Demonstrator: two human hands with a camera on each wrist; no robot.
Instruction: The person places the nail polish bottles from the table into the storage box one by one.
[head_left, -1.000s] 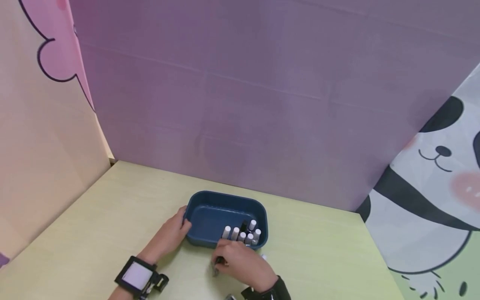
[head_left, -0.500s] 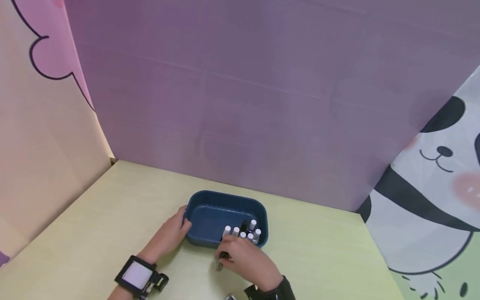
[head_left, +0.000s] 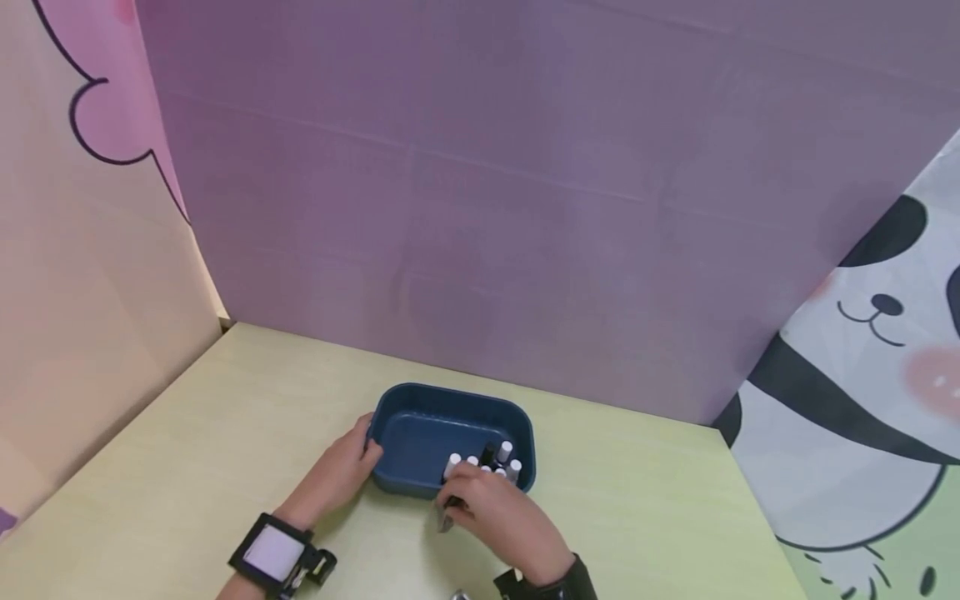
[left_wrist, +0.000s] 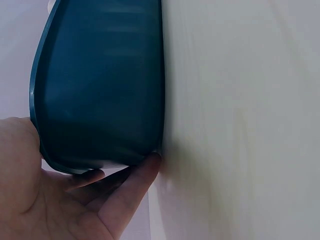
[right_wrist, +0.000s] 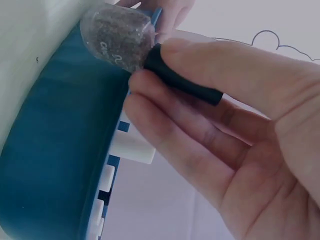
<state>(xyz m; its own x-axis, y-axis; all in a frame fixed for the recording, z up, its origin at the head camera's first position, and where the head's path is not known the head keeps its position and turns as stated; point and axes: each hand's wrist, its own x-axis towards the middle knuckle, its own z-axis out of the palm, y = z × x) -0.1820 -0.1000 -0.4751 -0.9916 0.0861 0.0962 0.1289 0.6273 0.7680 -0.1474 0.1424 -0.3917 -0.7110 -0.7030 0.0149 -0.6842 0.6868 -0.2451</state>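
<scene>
right hand [head_left: 498, 517] pinching bottle [right_wrist: 117, 37], lettering [right_wrist: 111, 52] unclear, white caps [head_left: 452, 464] partly hidden

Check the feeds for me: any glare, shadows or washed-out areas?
Head: soft light, faint shadows on the table in front of the tray; left wrist: pale sheen bands across the dark tray, soft shadow beside it; right wrist: upper right washed out pale, lettering on the bottle hard to read.
</scene>
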